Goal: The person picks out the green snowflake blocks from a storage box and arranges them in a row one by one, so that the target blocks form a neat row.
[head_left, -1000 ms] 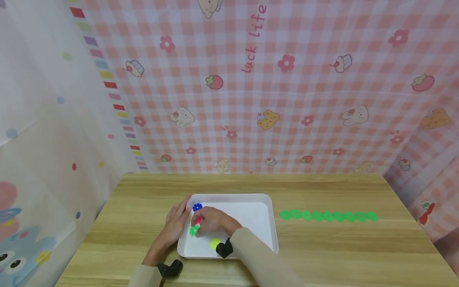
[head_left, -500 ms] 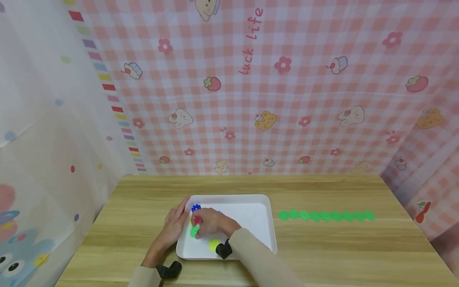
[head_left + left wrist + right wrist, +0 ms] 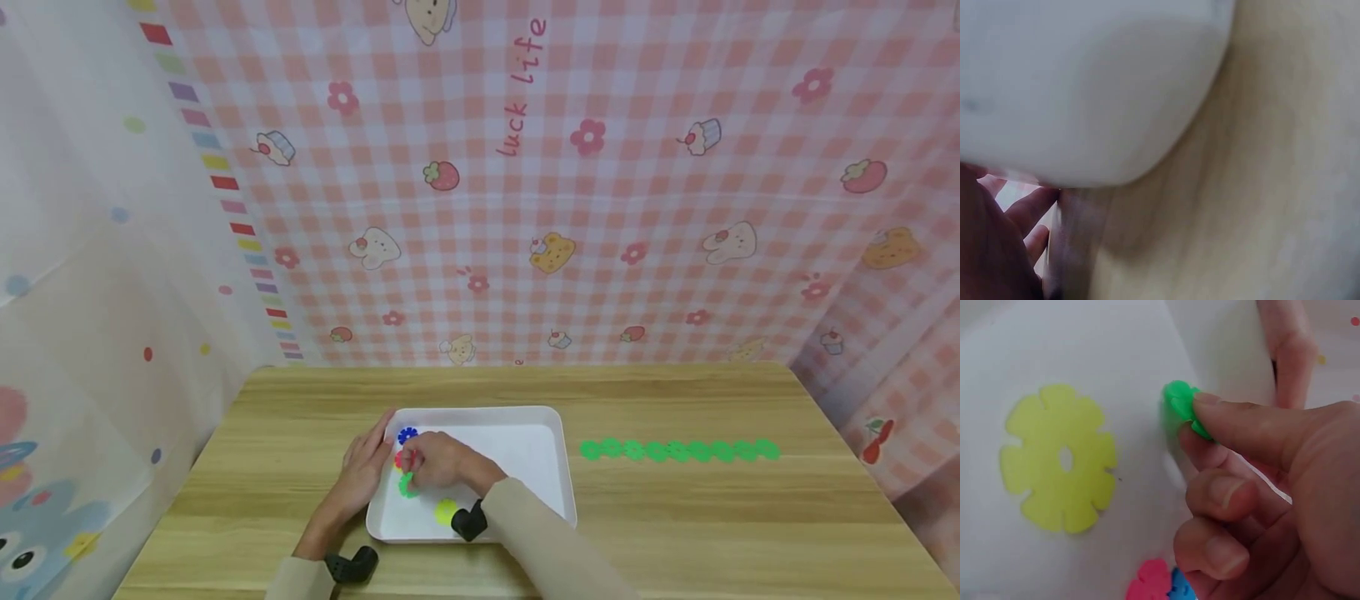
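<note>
A white tray (image 3: 525, 475) lies on the wooden table. Along its left rim rests my left hand (image 3: 365, 462), fingers stretched toward the far left corner; in the left wrist view they lie beside the tray's wall. My right hand (image 3: 438, 460) reaches over the tray's left part. Its thumb and index finger pinch a green notched plastic disc (image 3: 1179, 399), the other fingers curled. A red disc (image 3: 399, 459) and a dark blue disc (image 3: 407, 436) are close to the right fingertips. Nearer the wrist lies a yellow disc (image 3: 1054, 462), flat on the tray.
Right of the tray, a row of several green discs (image 3: 678, 451) stretches across the table (image 3: 675, 525). A pink disc (image 3: 1149, 581) and a blue disc (image 3: 1181, 586) show at the bottom of the right wrist view. A checked cloth (image 3: 480, 208) hangs behind the table.
The green disc has turned a little at the right fingertips. More of the red disc now shows left of those fingers. The left hand stays at the rim; the head view has shifted slightly.
</note>
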`<state>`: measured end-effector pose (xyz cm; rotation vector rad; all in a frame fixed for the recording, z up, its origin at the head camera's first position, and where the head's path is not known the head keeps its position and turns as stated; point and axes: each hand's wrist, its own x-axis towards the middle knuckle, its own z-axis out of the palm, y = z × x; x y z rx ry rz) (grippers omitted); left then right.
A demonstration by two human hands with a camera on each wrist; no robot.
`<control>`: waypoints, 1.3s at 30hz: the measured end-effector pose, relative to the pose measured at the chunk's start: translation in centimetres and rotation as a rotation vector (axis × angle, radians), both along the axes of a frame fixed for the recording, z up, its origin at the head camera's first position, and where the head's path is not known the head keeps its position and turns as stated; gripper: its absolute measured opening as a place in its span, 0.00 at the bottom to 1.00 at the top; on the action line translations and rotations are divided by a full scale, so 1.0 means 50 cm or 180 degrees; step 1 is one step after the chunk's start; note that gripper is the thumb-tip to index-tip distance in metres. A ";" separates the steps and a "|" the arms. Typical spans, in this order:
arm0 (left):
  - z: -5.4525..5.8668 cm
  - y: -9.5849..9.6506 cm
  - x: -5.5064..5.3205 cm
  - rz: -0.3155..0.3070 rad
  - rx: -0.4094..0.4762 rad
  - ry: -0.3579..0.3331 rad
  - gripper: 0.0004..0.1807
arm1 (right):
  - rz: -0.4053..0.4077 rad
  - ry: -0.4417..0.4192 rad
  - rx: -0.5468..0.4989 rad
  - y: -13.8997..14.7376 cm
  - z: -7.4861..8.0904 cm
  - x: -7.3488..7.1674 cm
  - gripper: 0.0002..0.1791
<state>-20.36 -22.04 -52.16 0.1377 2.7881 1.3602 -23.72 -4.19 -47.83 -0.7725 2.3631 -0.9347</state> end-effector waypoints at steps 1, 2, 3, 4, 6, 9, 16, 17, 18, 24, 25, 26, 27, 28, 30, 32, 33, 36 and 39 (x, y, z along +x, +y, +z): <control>0.000 0.000 0.000 -0.0004 0.0004 0.0018 0.28 | 0.0000 0.0005 -0.0018 0.002 0.002 -0.001 0.09; -0.001 0.000 -0.001 -0.0014 0.0005 0.0027 0.28 | -0.0008 0.0017 -0.0030 0.005 0.005 -0.002 0.09; -0.001 0.000 -0.001 -0.0017 0.0007 0.0019 0.28 | -0.0019 0.0029 -0.0054 0.009 0.008 -0.004 0.09; -0.001 0.000 -0.002 -0.0022 0.0018 -0.0005 0.28 | -0.0038 0.0025 -0.0075 0.013 0.011 -0.006 0.09; 0.000 0.000 -0.002 -0.0023 0.0025 -0.0052 0.28 | -0.0094 0.0009 -0.0140 0.023 0.018 -0.009 0.08; 0.002 0.000 -0.003 -0.0014 0.0006 -0.0122 0.28 | -0.0181 -0.0057 -0.0226 0.042 0.029 -0.014 0.07; 0.002 0.001 -0.002 0.0062 0.0050 -0.0214 0.29 | -0.0486 -0.0200 -0.0301 0.099 0.050 -0.020 0.06; 0.002 0.001 -0.001 0.0074 0.0054 -0.0221 0.29 | -0.0532 -0.0195 -0.0316 0.109 0.052 -0.021 0.06; 0.002 0.001 -0.001 0.0080 0.0064 -0.0208 0.29 | -0.0575 -0.0186 -0.0355 0.120 0.054 -0.022 0.06; 0.002 0.003 0.001 0.0080 0.0081 -0.0216 0.29 | -0.0890 -0.0208 -0.0623 0.194 0.065 -0.024 0.06; 0.002 0.002 0.001 0.0081 0.0076 -0.0228 0.29 | -0.0935 -0.0230 -0.0660 0.206 0.067 -0.024 0.06; 0.002 0.002 0.001 0.0076 0.0074 -0.0218 0.29 | -0.0976 -0.0241 -0.0697 0.218 0.069 -0.023 0.06; 0.003 0.002 0.001 0.0075 0.0071 -0.0229 0.29 | -0.1006 -0.0254 -0.0735 0.229 0.072 -0.022 0.06; 0.003 0.002 0.001 0.0072 0.0067 -0.0222 0.29 | -0.1039 -0.0273 -0.0765 0.240 0.074 -0.021 0.06; 0.002 0.002 0.001 0.0082 0.0067 -0.0213 0.29 | -0.1077 -0.0297 -0.0848 0.260 0.077 -0.018 0.06; 0.002 0.002 0.001 0.0082 0.0067 -0.0236 0.29 | -0.1111 -0.0335 -0.0926 0.280 0.080 -0.014 0.06; 0.003 0.003 0.002 0.0083 0.0069 -0.0248 0.29 | -0.1122 -0.0359 -0.0979 0.291 0.081 -0.012 0.06; 0.002 0.003 0.002 0.0079 0.0089 -0.0279 0.29 | -0.1130 -0.0384 -0.1103 0.325 0.087 -0.006 0.07; 0.001 0.003 0.002 0.0072 0.0090 -0.0286 0.29 | -0.1163 -0.0372 -0.1206 0.363 0.092 0.001 0.09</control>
